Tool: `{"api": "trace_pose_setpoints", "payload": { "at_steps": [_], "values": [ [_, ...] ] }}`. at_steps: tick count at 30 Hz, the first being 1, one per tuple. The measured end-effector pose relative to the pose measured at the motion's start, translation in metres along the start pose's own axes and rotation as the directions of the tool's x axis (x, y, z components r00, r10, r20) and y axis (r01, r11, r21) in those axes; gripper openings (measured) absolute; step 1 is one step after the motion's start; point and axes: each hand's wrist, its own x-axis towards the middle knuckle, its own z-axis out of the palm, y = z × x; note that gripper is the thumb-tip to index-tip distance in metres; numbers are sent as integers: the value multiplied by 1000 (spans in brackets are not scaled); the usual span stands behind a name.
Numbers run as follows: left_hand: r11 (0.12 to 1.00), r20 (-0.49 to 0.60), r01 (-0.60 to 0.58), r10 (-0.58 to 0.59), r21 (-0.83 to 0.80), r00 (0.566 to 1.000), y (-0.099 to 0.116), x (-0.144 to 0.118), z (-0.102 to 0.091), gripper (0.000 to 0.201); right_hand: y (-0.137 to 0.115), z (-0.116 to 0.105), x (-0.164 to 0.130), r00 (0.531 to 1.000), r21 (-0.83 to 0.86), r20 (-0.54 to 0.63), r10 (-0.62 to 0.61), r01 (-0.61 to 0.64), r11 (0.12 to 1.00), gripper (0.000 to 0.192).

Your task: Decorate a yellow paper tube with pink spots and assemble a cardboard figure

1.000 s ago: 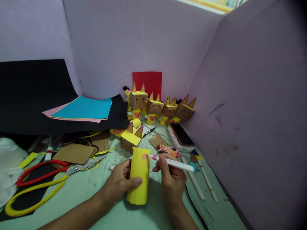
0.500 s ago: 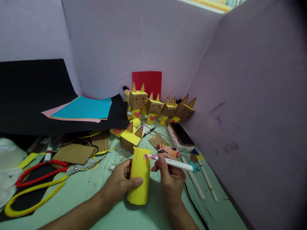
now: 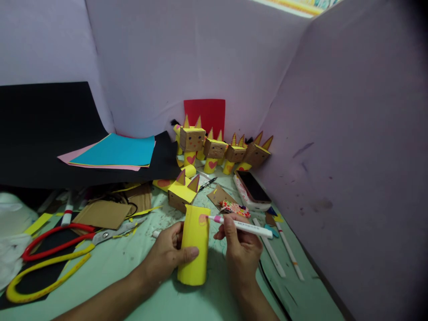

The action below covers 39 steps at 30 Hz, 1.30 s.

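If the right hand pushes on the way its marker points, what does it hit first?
The marker in the right hand points left; its tip already seems to touch the yellow tube near the top, at a pink mark.

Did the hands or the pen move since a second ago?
Hardly. The right hand shifted the white pink-tipped marker pen very slightly, its tip staying at the pink mark on the yellow paper tube. The left hand kept its grip on the tube. Nothing was picked up or let go.

Left hand point(image 3: 169, 254) curled in grip, right hand point(image 3: 241, 249) seemingly pinching, forearms converging.
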Motion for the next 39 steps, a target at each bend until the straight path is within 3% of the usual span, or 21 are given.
{"api": "trace_pose_setpoints", "payload": {
  "at_steps": [7,39],
  "values": [
    [1000,-15,-11,11,-8,1000,-7,4,-3,66,1,-1,-1,996,44,84,-19,15,999,27],
    [1000,-6,3,-3,4,1000,0,0,1,70,2,3,-1,1000,7,4,-21,21,1000,27]
  ]
}}
